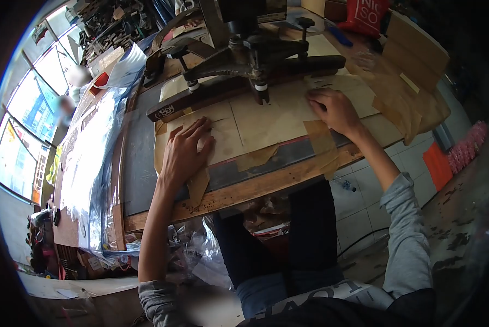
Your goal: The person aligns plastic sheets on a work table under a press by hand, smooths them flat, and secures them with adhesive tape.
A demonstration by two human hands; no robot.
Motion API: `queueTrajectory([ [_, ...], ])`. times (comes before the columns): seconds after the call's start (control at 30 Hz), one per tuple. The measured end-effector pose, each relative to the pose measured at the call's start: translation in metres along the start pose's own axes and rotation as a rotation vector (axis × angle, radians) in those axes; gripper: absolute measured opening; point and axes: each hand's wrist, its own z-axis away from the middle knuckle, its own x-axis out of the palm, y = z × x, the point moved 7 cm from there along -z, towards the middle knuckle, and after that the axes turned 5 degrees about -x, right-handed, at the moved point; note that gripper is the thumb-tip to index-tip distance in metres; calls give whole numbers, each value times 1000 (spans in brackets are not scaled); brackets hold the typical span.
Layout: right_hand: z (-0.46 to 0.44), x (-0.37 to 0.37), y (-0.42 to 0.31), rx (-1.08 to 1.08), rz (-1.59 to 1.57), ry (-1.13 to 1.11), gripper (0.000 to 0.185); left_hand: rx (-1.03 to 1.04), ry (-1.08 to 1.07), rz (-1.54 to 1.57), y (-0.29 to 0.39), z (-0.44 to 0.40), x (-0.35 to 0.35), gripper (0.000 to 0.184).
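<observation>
A pale sheet [266,122] with a dark line across it lies on the dark board of the worktable, with brown tape at its edges. My left hand [187,148] rests on the sheet's left part, palm down, fingers extended. Over the right part, my right hand [334,111] has its fingers bent and thumb close to them; whatever they may hold is too small to make out. A dark metal machine head [255,62] stands over the sheet between the hands, its tip just above the surface. Behind the hands, a long dark bar [212,92] crosses the sheet.
Plastic-covered sheets [94,163] lie at the left. A cardboard box [416,49] and a red bag [367,16] stand at the back right. The table's wooden front edge [244,191] is above my legs. People are blurred near the window.
</observation>
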Motion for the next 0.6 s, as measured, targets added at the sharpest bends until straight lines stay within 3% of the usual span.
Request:
queueTrajectory([
  [0.4,-1,5,10,17,-69,10,17,-14,33,33,1,0,0,37],
  [0.6,0,11,17,68,-26,-93,24,-19,29,20,0,0,2,37],
])
